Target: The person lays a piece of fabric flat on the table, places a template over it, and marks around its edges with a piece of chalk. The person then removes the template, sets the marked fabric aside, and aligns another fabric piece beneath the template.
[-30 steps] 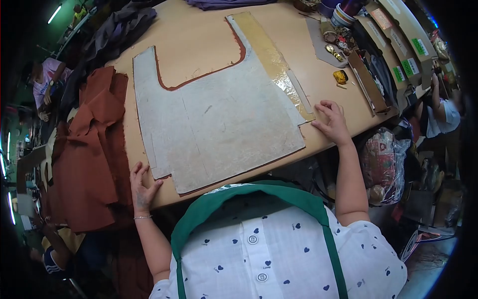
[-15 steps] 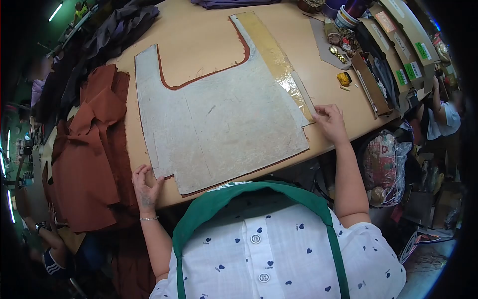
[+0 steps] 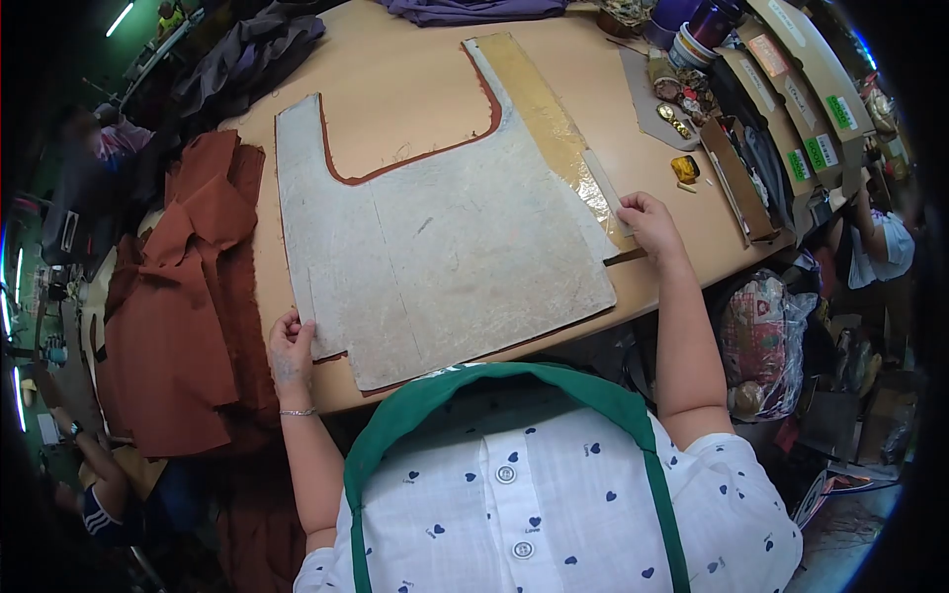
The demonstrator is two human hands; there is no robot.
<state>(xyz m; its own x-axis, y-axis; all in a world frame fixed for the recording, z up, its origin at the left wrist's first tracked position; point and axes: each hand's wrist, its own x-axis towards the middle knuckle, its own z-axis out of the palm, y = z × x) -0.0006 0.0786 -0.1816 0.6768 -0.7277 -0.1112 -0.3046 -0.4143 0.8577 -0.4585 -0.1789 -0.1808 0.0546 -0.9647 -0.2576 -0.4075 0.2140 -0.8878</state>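
A large pale grey pattern piece (image 3: 455,237) with a deep curved cutout lies flat, and rust-red fabric (image 3: 425,160) shows along its cutout and lower edges. Clear-taped yellowish board (image 3: 539,109) forms its upper right strip. My left hand (image 3: 291,346) pinches the lower left corner of the pattern piece, thumb on top. At the right corner, my right hand (image 3: 650,225) grips the pattern piece's taped edge between thumb and fingers. That right edge looks slightly lifted off the table.
Rust-red cloth (image 3: 188,296) hangs over the table's left side, with dark cloth (image 3: 252,64) behind. A watch (image 3: 672,121), a yellow object (image 3: 684,168), an open box (image 3: 736,183) and white bucket (image 3: 692,47) stand at the right. Other people (image 3: 880,242) are at both sides.
Both hands have closed on the pattern piece's edges, where their fingers were apart before. The pattern piece has shifted slightly right, and its right edge has risen a little.
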